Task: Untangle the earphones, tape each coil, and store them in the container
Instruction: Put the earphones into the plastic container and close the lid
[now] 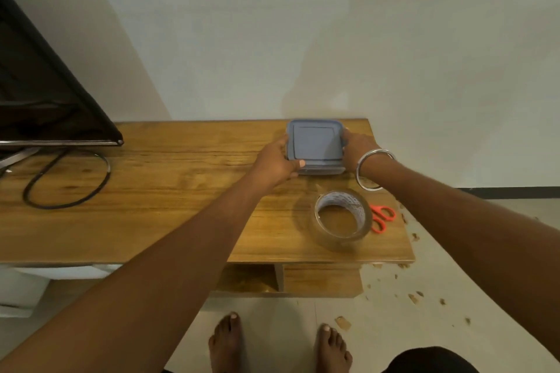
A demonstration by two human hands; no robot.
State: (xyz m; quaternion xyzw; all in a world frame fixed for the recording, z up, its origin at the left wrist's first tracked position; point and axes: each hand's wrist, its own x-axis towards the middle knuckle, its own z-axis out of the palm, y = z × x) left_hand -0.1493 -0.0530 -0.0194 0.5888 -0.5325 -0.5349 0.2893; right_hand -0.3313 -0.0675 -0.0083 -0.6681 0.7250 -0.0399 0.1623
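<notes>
A square container with a blue-grey lid sits at the back right of the wooden table, lid on. My left hand grips its left side, thumb on the front corner. My right hand, a metal bangle on its wrist, holds the right side. A roll of clear tape stands nearer me, with orange-handled scissors just right of it. No earphones are visible; the container's inside is hidden by the lid.
A black TV screen on a stand fills the table's left end, and a black cable loops in front of it. The wall is right behind the container. Bits of debris litter the floor at right. My bare feet stand below the table edge.
</notes>
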